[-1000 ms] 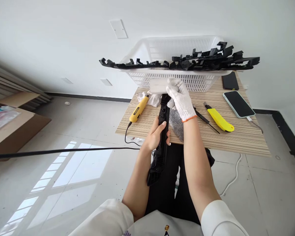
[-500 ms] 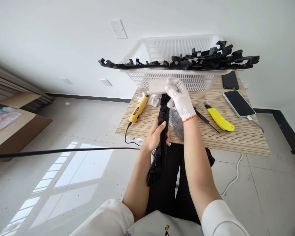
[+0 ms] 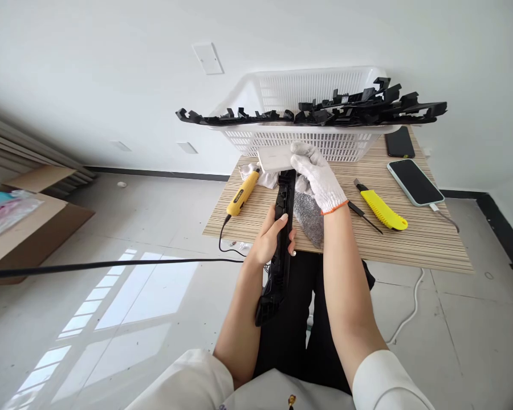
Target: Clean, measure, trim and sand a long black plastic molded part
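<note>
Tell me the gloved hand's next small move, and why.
Probably a short stroke of the white block across the far end of the black strip: the gloved right hand holds the block right there, and the bare left hand grips the strip mid-length.

Right hand (image 3: 318, 176): white knitted glove (image 3: 325, 188) with an orange-edged cuff. Left hand (image 3: 271, 236): ungloved. White sleeves (image 3: 389, 381) end near the elbows. The white top (image 3: 256, 396) bears a small dark-and-gold emblem (image 3: 289, 400) at the chest. Black trousers (image 3: 294, 319) cover the legs.
</note>
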A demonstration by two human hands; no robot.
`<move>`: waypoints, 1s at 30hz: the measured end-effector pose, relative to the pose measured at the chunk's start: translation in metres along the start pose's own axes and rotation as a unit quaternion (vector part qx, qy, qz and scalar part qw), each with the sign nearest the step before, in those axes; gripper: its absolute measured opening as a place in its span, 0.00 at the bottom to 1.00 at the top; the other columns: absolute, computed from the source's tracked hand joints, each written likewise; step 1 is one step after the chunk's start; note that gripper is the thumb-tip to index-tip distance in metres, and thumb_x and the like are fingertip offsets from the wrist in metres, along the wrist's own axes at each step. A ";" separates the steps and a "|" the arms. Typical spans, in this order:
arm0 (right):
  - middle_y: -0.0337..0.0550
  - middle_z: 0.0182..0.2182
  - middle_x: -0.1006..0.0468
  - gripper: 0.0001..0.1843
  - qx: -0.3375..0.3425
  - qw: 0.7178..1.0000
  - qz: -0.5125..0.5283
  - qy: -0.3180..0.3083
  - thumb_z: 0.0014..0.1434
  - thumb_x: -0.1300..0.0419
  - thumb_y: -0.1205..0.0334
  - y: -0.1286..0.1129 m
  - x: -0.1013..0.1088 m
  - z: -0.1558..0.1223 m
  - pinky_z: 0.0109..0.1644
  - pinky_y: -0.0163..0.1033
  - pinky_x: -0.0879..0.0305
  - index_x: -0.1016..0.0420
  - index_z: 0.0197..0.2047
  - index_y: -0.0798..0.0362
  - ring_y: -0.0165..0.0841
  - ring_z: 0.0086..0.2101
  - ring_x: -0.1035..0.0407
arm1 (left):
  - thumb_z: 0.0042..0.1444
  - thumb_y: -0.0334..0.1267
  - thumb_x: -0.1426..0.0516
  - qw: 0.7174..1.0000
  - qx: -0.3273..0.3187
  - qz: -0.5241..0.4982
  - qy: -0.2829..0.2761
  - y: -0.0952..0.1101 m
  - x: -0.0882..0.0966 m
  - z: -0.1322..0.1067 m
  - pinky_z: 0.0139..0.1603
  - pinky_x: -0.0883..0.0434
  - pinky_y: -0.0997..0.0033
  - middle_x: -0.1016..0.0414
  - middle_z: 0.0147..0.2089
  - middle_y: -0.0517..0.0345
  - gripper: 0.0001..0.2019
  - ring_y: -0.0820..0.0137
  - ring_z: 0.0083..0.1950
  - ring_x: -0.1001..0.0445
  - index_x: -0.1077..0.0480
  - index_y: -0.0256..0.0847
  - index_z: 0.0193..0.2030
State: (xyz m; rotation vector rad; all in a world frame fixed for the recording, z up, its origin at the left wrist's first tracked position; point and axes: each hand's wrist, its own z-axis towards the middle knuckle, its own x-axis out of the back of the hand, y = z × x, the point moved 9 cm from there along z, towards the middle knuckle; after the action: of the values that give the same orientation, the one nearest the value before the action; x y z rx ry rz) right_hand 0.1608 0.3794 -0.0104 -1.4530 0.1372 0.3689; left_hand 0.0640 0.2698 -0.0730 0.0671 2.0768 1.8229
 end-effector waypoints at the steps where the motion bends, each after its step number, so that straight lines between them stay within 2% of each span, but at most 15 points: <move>1: 0.30 0.25 0.35 0.23 0.002 1.000 0.005 0.001 0.57 0.36 0.51 0.000 0.001 -0.001 0.16 0.29 0.53 0.34 0.54 0.45 0.21 0.16 0.41 | 0.67 0.47 0.49 1.000 0.001 -0.004 -0.002 0.000 0.000 0.000 0.18 0.31 0.74 0.32 0.25 0.70 0.10 0.74 0.17 0.32 0.47 0.47 0.46; 6: 0.28 0.22 0.36 0.19 -0.010 0.999 0.009 -0.035 0.57 0.36 0.52 0.006 -0.009 0.000 0.15 0.28 0.55 0.32 0.50 0.44 0.21 0.14 0.42 | 0.66 0.48 0.48 1.000 0.006 -0.028 0.009 -0.002 0.005 0.000 0.17 0.32 0.74 0.33 0.24 0.70 0.11 0.74 0.16 0.33 0.46 0.47 0.46; 9: 0.29 0.23 0.35 0.17 0.005 1.000 0.027 0.003 0.58 0.37 0.53 0.004 -0.006 0.001 0.14 0.28 0.56 0.33 0.49 0.44 0.21 0.14 0.41 | 0.65 0.48 0.47 0.999 0.006 -0.035 0.008 0.000 0.005 0.000 0.17 0.32 0.74 0.33 0.24 0.70 0.12 0.74 0.16 0.33 0.46 0.47 0.46; 12: 0.29 0.22 0.35 0.16 -0.010 0.999 0.020 -0.030 0.58 0.35 0.53 0.005 -0.012 0.000 0.14 0.29 0.56 0.32 0.48 0.45 0.22 0.14 0.41 | 0.64 0.50 0.46 0.999 0.011 -0.039 0.015 0.002 0.005 0.000 0.17 0.31 0.73 0.34 0.24 0.71 0.13 0.74 0.16 0.33 0.46 0.47 0.45; 16: 0.30 0.25 0.32 0.17 -0.013 0.999 0.033 -0.006 0.57 0.35 0.53 0.003 -0.005 -0.001 0.14 0.29 0.53 0.32 0.48 0.44 0.22 0.14 0.40 | 0.64 0.50 0.46 0.999 0.011 -0.036 0.011 0.004 0.002 -0.001 0.18 0.31 0.73 0.33 0.24 0.70 0.14 0.73 0.16 0.33 0.45 0.47 0.48; 19: 0.31 0.25 0.30 0.19 -0.034 0.999 0.007 -0.040 0.57 0.34 0.52 0.006 -0.011 -0.002 0.14 0.29 0.55 0.32 0.49 0.45 0.22 0.15 0.39 | 0.64 0.49 0.47 0.999 0.010 -0.037 0.019 0.004 0.003 -0.001 0.17 0.31 0.73 0.33 0.24 0.70 0.14 0.73 0.16 0.33 0.46 0.46 0.47; 23: 0.31 0.25 0.29 0.18 -0.010 1.000 0.018 0.003 0.57 0.36 0.52 0.002 -0.004 -0.003 0.13 0.29 0.57 0.32 0.49 0.44 0.22 0.14 0.39 | 0.64 0.49 0.47 0.999 0.012 -0.036 0.015 0.002 0.004 0.000 0.17 0.32 0.74 0.33 0.25 0.70 0.13 0.74 0.16 0.33 0.46 0.47 0.46; 26: 0.29 0.21 0.32 0.19 -0.031 0.998 0.003 -0.049 0.56 0.35 0.52 0.008 -0.011 -0.004 0.14 0.29 0.56 0.31 0.50 0.45 0.23 0.14 0.41 | 0.65 0.49 0.47 0.999 0.005 -0.040 0.013 0.002 0.004 0.000 0.17 0.32 0.74 0.33 0.24 0.70 0.13 0.74 0.16 0.33 0.46 0.47 0.46; 30: 0.28 0.19 0.34 0.20 -0.019 1.000 0.013 0.013 0.57 0.36 0.50 0.006 0.001 -0.005 0.14 0.28 0.54 0.32 0.51 0.44 0.24 0.14 0.39 | 0.65 0.48 0.47 0.999 0.005 -0.032 0.007 0.002 0.003 0.001 0.18 0.32 0.74 0.32 0.24 0.70 0.12 0.74 0.16 0.32 0.46 0.46 0.46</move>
State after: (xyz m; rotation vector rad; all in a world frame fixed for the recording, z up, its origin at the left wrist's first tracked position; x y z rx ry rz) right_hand 0.1607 0.3755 -0.0172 -1.4950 0.1715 0.3757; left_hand 0.0608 0.2718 -0.0719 -0.0101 2.0719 1.7804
